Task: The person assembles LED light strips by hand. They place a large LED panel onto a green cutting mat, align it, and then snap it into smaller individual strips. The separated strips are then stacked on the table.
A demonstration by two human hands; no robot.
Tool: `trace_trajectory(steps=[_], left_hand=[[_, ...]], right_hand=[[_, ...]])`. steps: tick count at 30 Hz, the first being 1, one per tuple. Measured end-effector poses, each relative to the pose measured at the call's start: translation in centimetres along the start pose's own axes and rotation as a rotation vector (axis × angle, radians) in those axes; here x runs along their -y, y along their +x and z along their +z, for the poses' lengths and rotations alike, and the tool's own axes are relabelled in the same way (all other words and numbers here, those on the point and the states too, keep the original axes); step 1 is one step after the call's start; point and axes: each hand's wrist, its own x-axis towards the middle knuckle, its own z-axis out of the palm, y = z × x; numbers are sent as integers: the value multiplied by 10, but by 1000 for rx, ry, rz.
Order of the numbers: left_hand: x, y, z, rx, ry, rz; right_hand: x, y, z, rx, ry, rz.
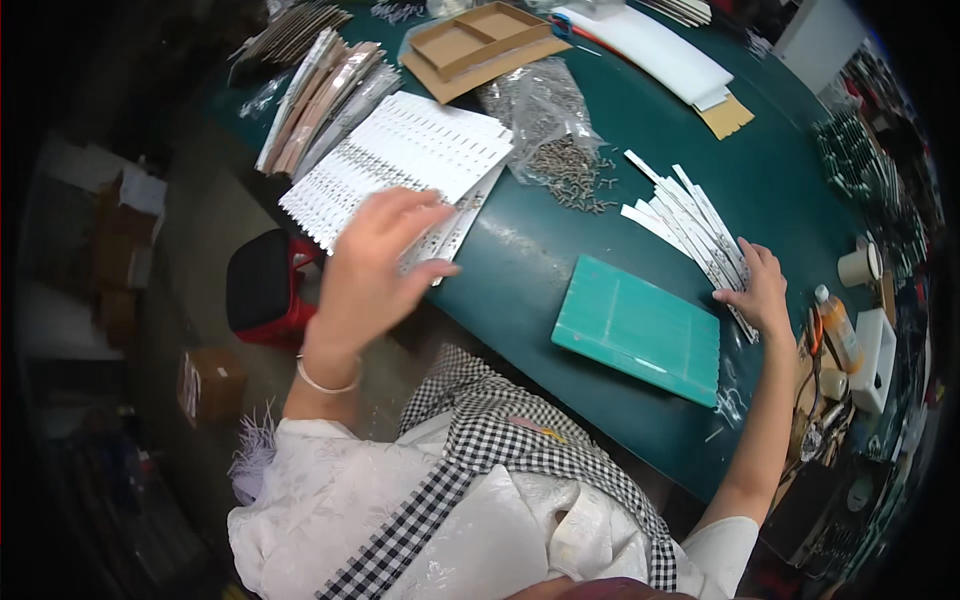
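My left hand [375,265], slightly blurred, is raised at the near edge of a stack of white slotted strips [400,150]. Its thumb and fingers are apart, with nothing visible between them. On the right, my right hand [760,290] grips the near end of a fanned bundle of loose white strips [690,220], thumb on one side and fingers on the other. Between my hands, near the table's front edge, lies a flat green rectangular board [640,330]. Beyond it, small metal screws or pins [572,172] spill from a clear plastic bag [545,100].
Bundled strips [325,105] and a divided cardboard tray [480,40] lie along the far side of the green table [520,260]. White sheets [645,50] are at the back. An orange bottle [838,330] and pliers [815,345] stand at right; a red-and-black stool [268,285] is at left.
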Motion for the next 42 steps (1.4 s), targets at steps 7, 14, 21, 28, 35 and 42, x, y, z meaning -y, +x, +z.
trace_trajectory(steps=[7, 14, 21, 28, 35, 42], left_hand=[[75, -72, -20, 248, 222, -266], [90, -84, -10, 175, 9, -65], [86, -75, -3, 44, -77, 58], [86, -81, 1, -2, -41, 78], [71, -68, -33, -127, -122, 110], [53, -66, -101, -427, -175, 229]], right_hand=[[83, 11, -28, 200, 343, -292], [197, 49, -9, 526, 722, -455], [317, 39, 36, 970, 1169, 66], [354, 37, 68, 831, 1431, 239], [373, 26, 37, 606, 1996, 211], [346, 17, -30, 377, 1911, -102]])
